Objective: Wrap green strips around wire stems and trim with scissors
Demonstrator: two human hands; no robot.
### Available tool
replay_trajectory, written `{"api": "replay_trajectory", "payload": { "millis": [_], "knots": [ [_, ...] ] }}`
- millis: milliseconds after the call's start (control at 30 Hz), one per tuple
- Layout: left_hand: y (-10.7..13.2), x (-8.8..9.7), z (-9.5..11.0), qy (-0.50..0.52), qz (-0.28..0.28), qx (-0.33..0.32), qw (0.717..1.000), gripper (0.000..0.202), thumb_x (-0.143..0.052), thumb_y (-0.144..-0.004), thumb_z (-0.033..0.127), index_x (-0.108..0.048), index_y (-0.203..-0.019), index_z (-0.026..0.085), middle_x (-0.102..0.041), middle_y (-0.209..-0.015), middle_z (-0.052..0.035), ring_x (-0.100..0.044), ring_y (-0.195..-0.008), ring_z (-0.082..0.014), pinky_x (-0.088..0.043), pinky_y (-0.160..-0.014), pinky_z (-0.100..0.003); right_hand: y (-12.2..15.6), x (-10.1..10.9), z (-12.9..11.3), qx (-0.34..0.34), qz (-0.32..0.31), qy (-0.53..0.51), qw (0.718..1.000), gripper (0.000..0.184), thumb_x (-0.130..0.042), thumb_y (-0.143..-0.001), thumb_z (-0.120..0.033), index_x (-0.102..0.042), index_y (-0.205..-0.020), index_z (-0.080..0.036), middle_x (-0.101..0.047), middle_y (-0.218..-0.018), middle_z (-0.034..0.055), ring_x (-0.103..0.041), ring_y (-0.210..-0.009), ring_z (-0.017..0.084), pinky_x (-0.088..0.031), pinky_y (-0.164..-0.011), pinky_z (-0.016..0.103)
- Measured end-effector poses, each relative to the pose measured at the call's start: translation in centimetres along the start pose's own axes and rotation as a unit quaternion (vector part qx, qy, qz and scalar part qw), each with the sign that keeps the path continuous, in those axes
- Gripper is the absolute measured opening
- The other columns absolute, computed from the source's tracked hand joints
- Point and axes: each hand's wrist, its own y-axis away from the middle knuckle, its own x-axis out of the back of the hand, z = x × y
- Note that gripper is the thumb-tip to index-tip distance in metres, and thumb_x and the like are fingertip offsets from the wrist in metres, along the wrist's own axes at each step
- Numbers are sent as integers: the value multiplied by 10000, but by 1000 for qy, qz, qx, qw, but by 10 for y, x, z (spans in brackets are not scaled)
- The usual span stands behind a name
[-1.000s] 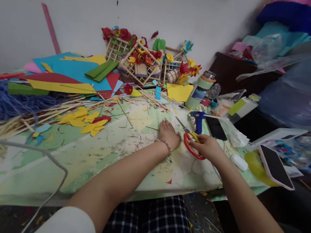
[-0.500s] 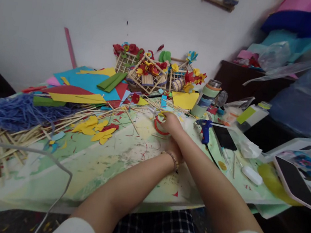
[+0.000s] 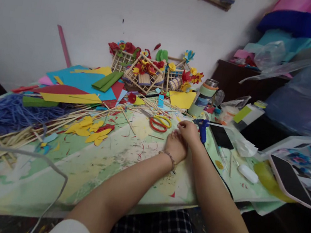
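My left hand (image 3: pixel 176 147) rests low on the paint-stained table cover, its fingers drawn together. Close against it, my right hand (image 3: pixel 189 132) bends its fingers over the left fingertips. Anything between the fingers of either hand is too small or hidden to make out. Just left of the hands lie scissors (image 3: pixel 154 123) with one red and one yellow handle loop, untouched, blades toward the back left. A blue glue gun (image 3: pixel 202 128) lies right beside my right hand. A short thin stick (image 3: pixel 156 137) is left of my left hand.
Yellow paper petals (image 3: pixel 84 126), blue raffia-like strands (image 3: pixel 17 113) and thin sticks (image 3: pixel 30 134) lie left. Small stick racks with paper flowers (image 3: pixel 146 72) stand behind. A flask (image 3: pixel 203 98), dark phone (image 3: pixel 222 136) and pink-edged phone (image 3: pixel 290 179) are right. A grey cable (image 3: pixel 56 172) crosses front left.
My right hand has let go of the scissors, which now lie on the table. It has moved right and back toward my left hand. The view has shifted slightly.
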Motion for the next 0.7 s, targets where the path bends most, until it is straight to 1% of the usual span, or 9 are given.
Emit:
{"api": "replay_trajectory", "payload": {
  "millis": [67,167,233,400,567,700],
  "knots": [
    [-1,0,1,-12,-4,24,1000,593,-275,-946,304,-270,-1393,-86,-280,-1441,-307,-277,-1348,-360,-199,-1074,-465,4,-1,14,-17,-15,-7,1000,217,-565,-791,-232,-695,-937,-136,-713,-921,97,-637,-847,191,-459,-763,269],
    [-1,2,1,-36,-16,44,998,619,-257,-949,369,-260,-1418,-34,-285,-1455,-273,-292,-1347,-339,-211,-1068,-431,4,-5,25,-27,-40,-22,999,204,-591,-783,-229,-687,-942,-146,-716,-899,77,-635,-801,157,-455,-717,229],
    [0,5,2,-48,-24,46,998,615,-254,-948,386,-283,-1418,-11,-287,-1456,-268,-301,-1344,-341,-217,-1060,-429,2,-7,26,-33,-46,-27,998,204,-568,-801,-210,-676,-962,-147,-713,-932,77,-633,-818,149,-450,-721,219],
    [0,7,4,-58,-33,55,996,600,-249,-950,401,-329,-1409,23,-287,-1453,-270,-309,-1341,-346,-230,-1050,-434,0,-6,25,-50,-47,-23,997,269,-420,-885,-181,-637,-1040,-138,-707,-972,90,-630,-855,145,-440,-735,219],
    [-1,5,4,-62,-34,56,996,601,-254,-949,403,-329,-1409,24,-278,-1454,-274,-302,-1346,-350,-221,-1056,-424,0,-5,25,-37,-58,-10,998,228,-485,-864,-213,-664,-986,-141,-696,-1017,91,-610,-906,156,-425,-777,225],
    [-1,3,3,-58,-29,53,996,600,-243,-951,393,-334,-1403,10,-278,-1450,-282,-303,-1346,-349,-218,-1054,-438,-1,-6,25,-32,-61,2,998,248,-473,-871,-217,-657,-1012,-128,-683,-1046,103,-595,-931,161,-415,-797,232]
  ]
}}
